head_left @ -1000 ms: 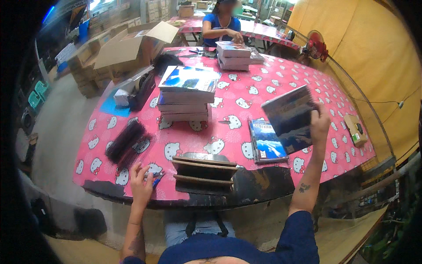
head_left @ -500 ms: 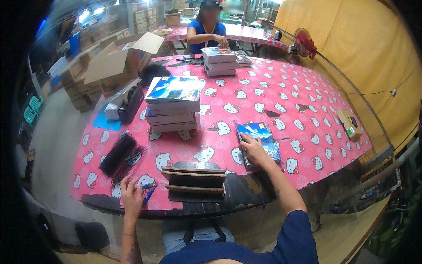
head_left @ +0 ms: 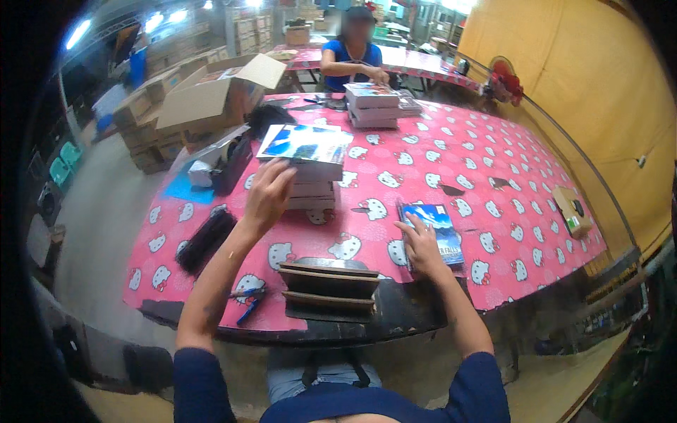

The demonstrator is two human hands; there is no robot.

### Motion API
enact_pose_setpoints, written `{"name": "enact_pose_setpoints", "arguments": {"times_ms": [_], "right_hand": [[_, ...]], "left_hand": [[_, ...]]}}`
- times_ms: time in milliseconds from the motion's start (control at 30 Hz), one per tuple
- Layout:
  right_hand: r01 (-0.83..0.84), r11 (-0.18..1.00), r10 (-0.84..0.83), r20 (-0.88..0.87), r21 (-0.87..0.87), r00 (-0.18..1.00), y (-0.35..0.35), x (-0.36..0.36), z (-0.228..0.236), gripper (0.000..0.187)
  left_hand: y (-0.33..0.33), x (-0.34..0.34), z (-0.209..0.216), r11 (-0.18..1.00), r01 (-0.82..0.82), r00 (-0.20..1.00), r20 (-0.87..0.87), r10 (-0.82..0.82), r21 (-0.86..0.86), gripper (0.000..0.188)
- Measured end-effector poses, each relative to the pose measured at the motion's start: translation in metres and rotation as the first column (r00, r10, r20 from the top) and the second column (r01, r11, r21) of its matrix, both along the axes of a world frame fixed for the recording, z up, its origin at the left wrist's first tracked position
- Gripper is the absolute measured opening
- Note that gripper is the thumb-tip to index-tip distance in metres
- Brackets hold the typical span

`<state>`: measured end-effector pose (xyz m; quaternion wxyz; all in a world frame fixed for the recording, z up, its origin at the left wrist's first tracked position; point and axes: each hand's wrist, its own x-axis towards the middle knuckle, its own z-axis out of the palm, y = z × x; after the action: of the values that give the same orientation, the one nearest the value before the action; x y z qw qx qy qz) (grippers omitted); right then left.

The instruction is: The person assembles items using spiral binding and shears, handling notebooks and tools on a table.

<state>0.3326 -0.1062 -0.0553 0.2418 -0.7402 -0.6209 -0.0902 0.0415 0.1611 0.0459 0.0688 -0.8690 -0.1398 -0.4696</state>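
Observation:
My left hand (head_left: pixel 268 192) is at the near left corner of a tall stack of printed books (head_left: pixel 310 173) with blue sky covers on top. Its fingers are loosely bent and apart; whether they touch the stack I cannot tell. My right hand (head_left: pixel 423 248) lies with fingers spread on a small pile of blue-covered booklets (head_left: pixel 438 224) at the right. Between my arms, by the near edge, stands a dark slotted wooden holder (head_left: pixel 328 287). A blue-handled hand tool, seemingly pliers (head_left: pixel 252 307), rests beside my left forearm.
A black mesh roll (head_left: pixel 206 241) lies left of my forearm on the pink patterned tablecloth (head_left: pixel 367 243). Further back are an open cardboard box (head_left: pixel 204 106), a black bin (head_left: pixel 229 166) and another book stack (head_left: pixel 374 113), where a co-worker (head_left: pixel 356 60) sits. A brown box (head_left: pixel 571 211) is far right.
My left hand has left the spot by the pliers and moved forward to the tall book stack. My right hand stays on the booklets. The whole view has shifted slightly.

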Motion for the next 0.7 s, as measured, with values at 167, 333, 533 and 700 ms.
{"name": "enact_pose_setpoints", "arguments": {"times_ms": [167, 333, 533, 700], "right_hand": [[-0.228, 0.959, 0.268, -0.282, 0.169, 0.921, -0.011, -0.063, 0.029, 0.037], [-0.255, 0.955, 0.295, -0.405, 0.152, 0.865, -0.019, -0.083, 0.039, 0.035], [-0.281, 0.934, 0.354, -0.456, 0.221, 0.816, -0.013, -0.096, 0.04, 0.038], [-0.062, 0.882, 0.276, -0.408, 0.467, 0.87, -0.015, -0.11, 0.063, 0.064]], "left_hand": [[0.061, 0.033, 0.008, 0.999, 0.019, 0.961, -0.275, -0.031, -0.043, 0.032], [0.057, 0.03, 0.016, 0.996, -0.07, 0.944, -0.318, 0.083, 0.054, 0.03], [0.04, 0.017, 0.029, 0.942, -0.266, 0.901, -0.294, 0.319, 0.206, 0.03], [-0.051, 0.01, 0.095, 0.965, -0.045, 0.992, -0.099, 0.073, 0.258, 0.037]]}}
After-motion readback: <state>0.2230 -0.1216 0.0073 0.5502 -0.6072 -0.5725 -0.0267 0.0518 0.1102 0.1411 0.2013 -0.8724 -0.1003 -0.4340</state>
